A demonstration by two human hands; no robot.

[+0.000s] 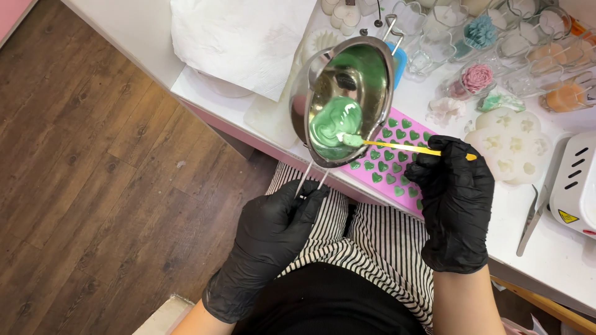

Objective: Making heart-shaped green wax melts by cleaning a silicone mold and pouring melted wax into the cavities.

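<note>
My left hand (273, 236), in a black glove, grips the wire handle of a steel melting pot (379, 68) and tilts it over the table edge. Thick green wax (335, 127) pools at the pot's lower lip. My right hand (456, 192), also gloved in black, holds a yellow spatula (403, 147) whose tip rests in the green wax. Under the pot lies a pink silicone mould (403, 180) with several small heart cavities filled with green.
A white flower-shaped mould (512, 146) lies to the right of the pink one. Glass jars, pink and teal flower candles (478, 77) crowd the back of the white table (559, 254). White paper (239, 40) lies at left, a white appliance (577, 186) at right. Wooden floor lies below.
</note>
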